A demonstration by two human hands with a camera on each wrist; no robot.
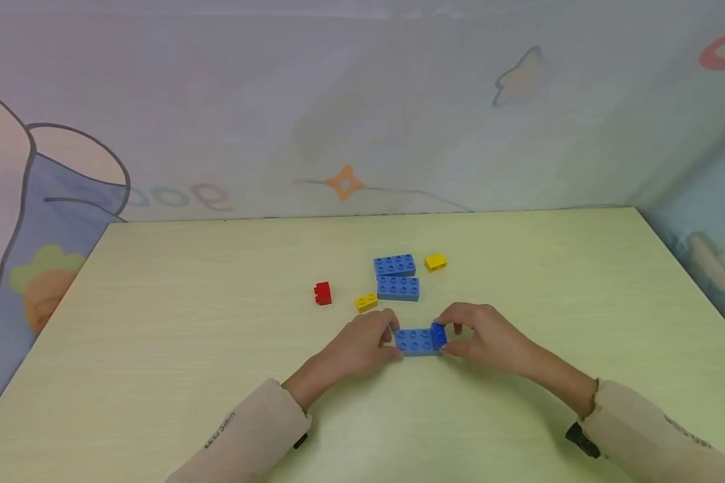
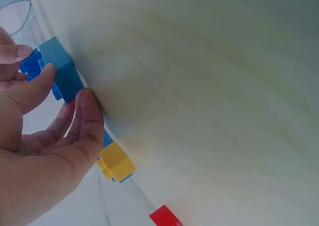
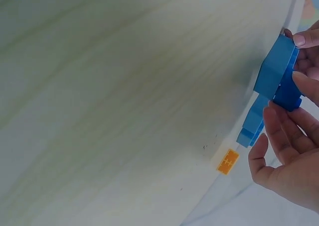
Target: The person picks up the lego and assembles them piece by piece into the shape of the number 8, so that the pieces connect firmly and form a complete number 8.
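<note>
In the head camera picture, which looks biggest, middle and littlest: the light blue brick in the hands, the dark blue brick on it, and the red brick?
1. Light blue brick, clearly the largest.
2. and 3. Dark blue brick and red brick look about alike; fingers partly cover the dark blue one, so I won't rank them.

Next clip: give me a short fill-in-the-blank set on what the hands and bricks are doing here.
1. Both hands hold a light blue brick with a ____ blue brick on its right end.
2. The lone brick farthest left on the table is ____.
3. Loose yellow bricks number ____.
4. The left hand grips the held brick's ____ end.

Missing words: darker; red; two; left
</note>
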